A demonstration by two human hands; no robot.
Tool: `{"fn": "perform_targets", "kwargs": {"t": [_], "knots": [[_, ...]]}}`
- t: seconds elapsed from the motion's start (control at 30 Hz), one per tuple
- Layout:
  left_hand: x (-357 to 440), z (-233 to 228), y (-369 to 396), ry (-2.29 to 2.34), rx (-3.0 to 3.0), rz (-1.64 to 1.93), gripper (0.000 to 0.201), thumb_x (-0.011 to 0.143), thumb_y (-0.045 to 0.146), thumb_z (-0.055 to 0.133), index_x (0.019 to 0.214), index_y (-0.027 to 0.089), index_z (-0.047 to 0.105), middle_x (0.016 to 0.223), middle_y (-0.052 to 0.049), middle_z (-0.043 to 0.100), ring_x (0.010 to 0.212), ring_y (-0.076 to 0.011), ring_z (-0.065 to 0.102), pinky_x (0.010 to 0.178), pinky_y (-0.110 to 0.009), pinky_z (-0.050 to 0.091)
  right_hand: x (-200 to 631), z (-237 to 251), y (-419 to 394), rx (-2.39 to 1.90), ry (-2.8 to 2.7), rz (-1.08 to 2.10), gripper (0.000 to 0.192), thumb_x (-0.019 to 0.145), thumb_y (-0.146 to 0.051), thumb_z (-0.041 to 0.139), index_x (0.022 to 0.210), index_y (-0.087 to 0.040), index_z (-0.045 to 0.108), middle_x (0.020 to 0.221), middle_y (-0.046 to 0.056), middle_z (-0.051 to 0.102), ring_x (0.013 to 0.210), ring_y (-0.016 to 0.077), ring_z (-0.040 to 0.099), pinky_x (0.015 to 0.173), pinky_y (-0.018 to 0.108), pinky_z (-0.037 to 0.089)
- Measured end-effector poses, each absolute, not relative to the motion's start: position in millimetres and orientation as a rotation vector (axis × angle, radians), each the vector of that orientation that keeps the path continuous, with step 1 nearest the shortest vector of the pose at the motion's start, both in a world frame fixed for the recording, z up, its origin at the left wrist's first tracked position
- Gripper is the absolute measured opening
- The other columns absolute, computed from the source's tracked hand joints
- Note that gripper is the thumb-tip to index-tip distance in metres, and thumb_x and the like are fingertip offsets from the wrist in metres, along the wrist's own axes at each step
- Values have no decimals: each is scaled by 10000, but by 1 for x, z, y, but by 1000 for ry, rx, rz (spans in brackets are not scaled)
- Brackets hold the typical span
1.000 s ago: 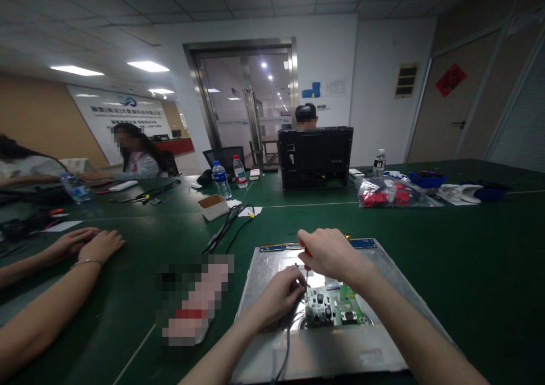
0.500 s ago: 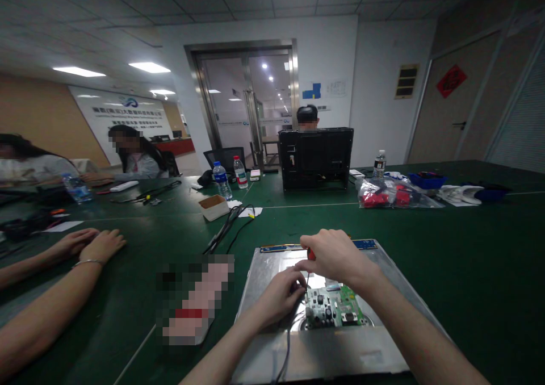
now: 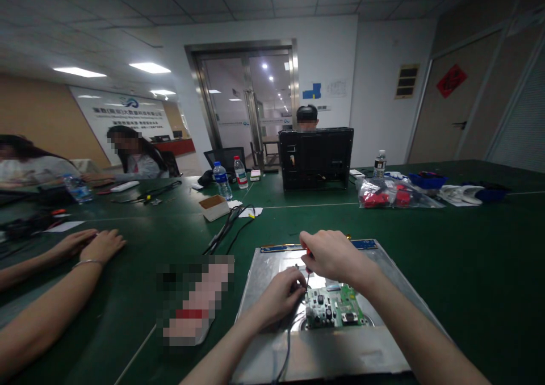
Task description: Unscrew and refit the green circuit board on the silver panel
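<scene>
Screwdriver [image 3: 308,252], red-handled, being gripped upright in right hand [image 3: 332,255], fist closing round handle, shaft pointing down at spot beside green circuit board [image 3: 334,305]. Left hand [image 3: 279,294] curling loosely, fingertips steadying shaft near tip, likely keeping it on screw; whether pinching anything, cannot tell. Board lying in recess of metal panel [image 3: 264,271], flat on green table [image 3: 447,243]. Cable [image 3: 286,345] trailing toward 6 o'clock. Co-worker's forearms resting at 9 o'clock.

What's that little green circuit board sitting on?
The green circuit board lies on a flat metal panel. The left hand covers the panel beside its left edge; whatever lies beneath the board is hidden.
</scene>
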State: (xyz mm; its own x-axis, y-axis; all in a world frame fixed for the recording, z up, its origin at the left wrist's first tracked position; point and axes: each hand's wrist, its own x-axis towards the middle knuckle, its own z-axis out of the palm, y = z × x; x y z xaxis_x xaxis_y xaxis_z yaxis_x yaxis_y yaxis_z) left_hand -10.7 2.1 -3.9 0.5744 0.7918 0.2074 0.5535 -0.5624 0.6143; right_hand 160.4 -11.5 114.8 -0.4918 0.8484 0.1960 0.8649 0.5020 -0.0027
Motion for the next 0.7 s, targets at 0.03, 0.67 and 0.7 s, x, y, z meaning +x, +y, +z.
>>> {"fn": "perform_targets", "kwargs": {"t": [0.03,0.67,0.7], "knots": [[-11,-5,3,1073,2318,651,95,769,121,497,790,169,576,852,-43,608,812,-195,528,717,-271,401,161,115,-12,-1476,-2574,-134,189,803,-271,497,963,-202,572,830,60,697,744,231,648,536,279,322],[-11,-6,0,1130,2306,626,100,778,105,506,804,169,578,876,-43,613,824,-190,532,729,-263,397,160,120,-12,-1599,-2568,-94,362,847,-533,506,858,-212,672,825,80,702,804,232,658,634,283,408],[-11,-6,0,1132,2311,626,107,776,99,504,804,168,580,875,-42,612,820,-188,533,726,-262,394,160,120,-11,-1616,-2557,-104,390,862,-539,478,829,-207,680,801,84,701,793,232,660,630,283,409]]}}
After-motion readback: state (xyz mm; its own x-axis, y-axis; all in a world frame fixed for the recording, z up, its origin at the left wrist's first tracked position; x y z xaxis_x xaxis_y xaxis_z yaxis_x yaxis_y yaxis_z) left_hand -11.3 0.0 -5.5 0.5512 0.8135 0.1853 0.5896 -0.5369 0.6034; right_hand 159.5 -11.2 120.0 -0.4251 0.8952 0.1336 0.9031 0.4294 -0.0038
